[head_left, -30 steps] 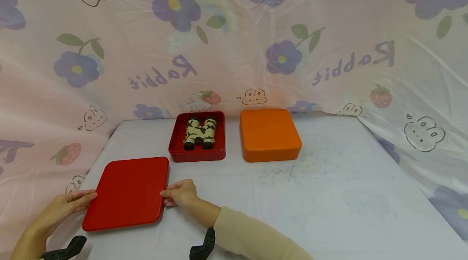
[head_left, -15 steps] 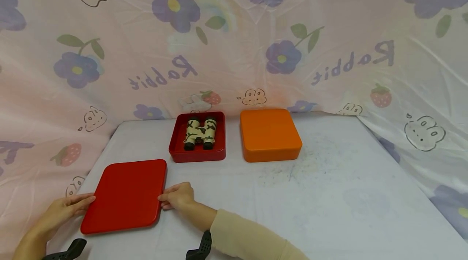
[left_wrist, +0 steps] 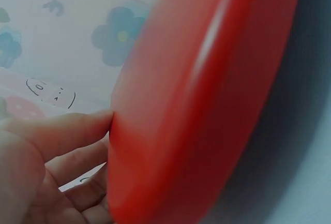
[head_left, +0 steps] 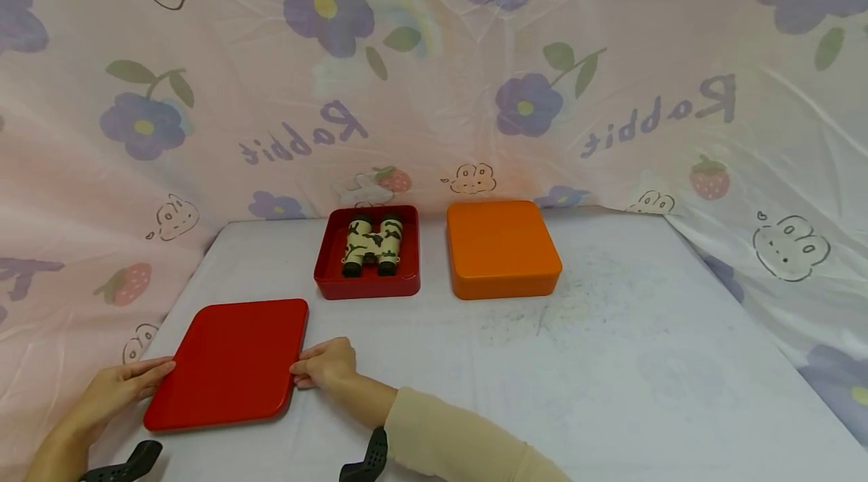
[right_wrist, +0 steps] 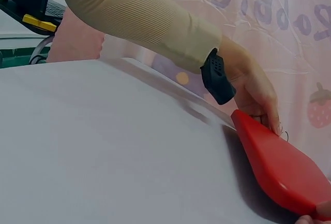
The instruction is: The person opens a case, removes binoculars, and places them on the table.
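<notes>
A red square lid (head_left: 227,365) lies between my two hands at the front left of the table. At its left edge, my left hand (head_left: 122,392) pinches the rim, thumb on top; the left wrist view shows these fingers (left_wrist: 77,131) against the red side. My right hand (head_left: 330,369) grips the opposite edge, and only its fingertips (right_wrist: 323,211) reach into the right wrist view. Shadow shows under the lid's rim, so it may be slightly raised. Beyond it, black-and-cream patterned binoculars (head_left: 371,245) rest inside an open red box (head_left: 366,288).
Right of the red box stands an orange box (head_left: 503,248), its smooth top facing up. The white-covered table (head_left: 610,376) reaches back to a printed curtain (head_left: 434,75). Black wrist devices (head_left: 366,459) sit by both forearms.
Both hands have shifted the red lid a little to the left and nearer to me, keeping their grip on its edges. The boxes and binoculars have stayed put.
</notes>
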`<state>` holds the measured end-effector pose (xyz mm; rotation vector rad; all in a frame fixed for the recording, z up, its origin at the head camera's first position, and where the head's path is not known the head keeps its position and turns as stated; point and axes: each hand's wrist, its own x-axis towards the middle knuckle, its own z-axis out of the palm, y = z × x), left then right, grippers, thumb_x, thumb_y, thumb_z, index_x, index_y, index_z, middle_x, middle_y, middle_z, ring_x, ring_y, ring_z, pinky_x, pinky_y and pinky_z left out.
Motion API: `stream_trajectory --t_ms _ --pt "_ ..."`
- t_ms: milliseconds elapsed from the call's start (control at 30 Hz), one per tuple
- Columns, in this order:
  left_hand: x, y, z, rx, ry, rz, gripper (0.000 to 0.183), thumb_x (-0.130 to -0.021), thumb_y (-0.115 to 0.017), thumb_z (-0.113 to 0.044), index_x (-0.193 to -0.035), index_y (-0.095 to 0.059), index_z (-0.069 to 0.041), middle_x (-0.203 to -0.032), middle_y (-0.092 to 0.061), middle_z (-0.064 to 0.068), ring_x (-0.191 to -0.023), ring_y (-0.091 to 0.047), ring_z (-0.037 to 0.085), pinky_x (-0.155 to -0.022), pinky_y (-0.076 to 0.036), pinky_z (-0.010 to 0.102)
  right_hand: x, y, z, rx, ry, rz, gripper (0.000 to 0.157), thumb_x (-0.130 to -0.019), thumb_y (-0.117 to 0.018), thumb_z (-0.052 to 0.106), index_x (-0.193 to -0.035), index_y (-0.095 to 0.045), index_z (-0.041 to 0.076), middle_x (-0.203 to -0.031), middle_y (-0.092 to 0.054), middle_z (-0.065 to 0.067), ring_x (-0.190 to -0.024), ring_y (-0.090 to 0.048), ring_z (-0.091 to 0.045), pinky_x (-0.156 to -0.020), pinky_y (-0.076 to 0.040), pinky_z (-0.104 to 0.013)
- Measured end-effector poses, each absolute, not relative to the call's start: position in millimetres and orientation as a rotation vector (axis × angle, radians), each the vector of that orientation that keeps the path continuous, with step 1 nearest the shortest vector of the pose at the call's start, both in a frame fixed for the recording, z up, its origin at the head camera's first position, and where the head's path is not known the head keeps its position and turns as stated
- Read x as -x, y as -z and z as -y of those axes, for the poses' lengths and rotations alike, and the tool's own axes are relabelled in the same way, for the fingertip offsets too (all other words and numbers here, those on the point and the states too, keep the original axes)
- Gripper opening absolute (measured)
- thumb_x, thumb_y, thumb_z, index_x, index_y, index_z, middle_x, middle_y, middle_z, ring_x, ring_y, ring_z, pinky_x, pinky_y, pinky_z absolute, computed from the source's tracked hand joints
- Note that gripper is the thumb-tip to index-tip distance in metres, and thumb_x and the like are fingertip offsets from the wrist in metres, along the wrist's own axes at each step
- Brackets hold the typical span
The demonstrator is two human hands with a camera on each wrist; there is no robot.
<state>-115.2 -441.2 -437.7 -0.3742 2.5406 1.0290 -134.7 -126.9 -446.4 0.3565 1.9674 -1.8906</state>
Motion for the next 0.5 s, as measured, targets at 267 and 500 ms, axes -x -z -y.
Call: stream_trajectory --t_ms 267,500 --pt "115.1 437.5 440.1 0.370 -0.989 -2.548 0.066 -0.100 -0.046 -0.042 -0.137 -0.041 0.012 -0.133 -0.055 0.033 -0.082 -0.063 -0.007 -0.090 -0.055 0.043 133.8 447.6 129.9 -0.350 1.894 -1.977 0.007 -0.072 -0.078 -0.005 -0.077 -0.073 -0.002 -0.066 -0.073 -0.014 -0.058 -0.072 -0.023 -0.053 -0.058 -0.027" --pt "116.1 440.7 439.7 0.407 -0.991 -2.541 0.069 -0.098 -0.047 -0.046 -0.137 -0.042 0.011 -0.132 -0.055 0.033 -0.084 -0.065 0.000 -0.094 -0.048 0.055 134.4 448.2 131.0 -0.339 1.893 -2.001 0.007 -0.072 -0.078 -0.005 -0.076 -0.074 -0.002 -0.065 -0.073 -0.013 -0.057 -0.072 -0.023 -0.052 -0.057 -0.027"
